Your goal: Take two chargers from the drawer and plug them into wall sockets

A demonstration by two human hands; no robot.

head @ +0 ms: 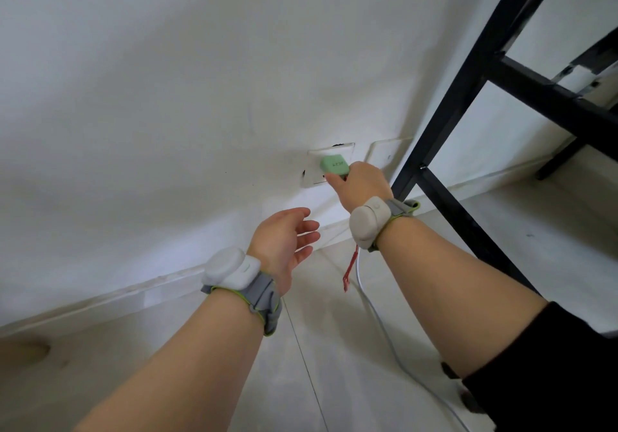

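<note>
Black sleeve (pixel 548 368): seen closest to the lens at lower right, on the right upper arm.
Left wristband (pixel 234 272): a white pod on a grey strap edged in lime; no writing can be made out.
Right wristband (pixel 369 222): a beige pod on a strap of the same kind.
Left hand (pixel 287 241): held out low before the wall, fingers loosely spread, nothing gripped.
Right hand (pixel 363 184): wrapped around the green charger, thumb laid under its lower edge.
Green charger (pixel 334 165): pressed against the wall socket (pixel 312 174); whether its pins are fully seated cannot be told.
Writing: a short dark-green print is carried on the charger's face, too small to be read.
Second socket plate (pixel 384 152): mounted just to the right, partly blocked by the black metal frame (pixel 444 124).
Cable (pixel 359 281): a pale lead is trailed down over the tiled floor (pixel 327 358).
Red strip (pixel 349 272): seen hanging beside the cable, below the right wrist.
</note>
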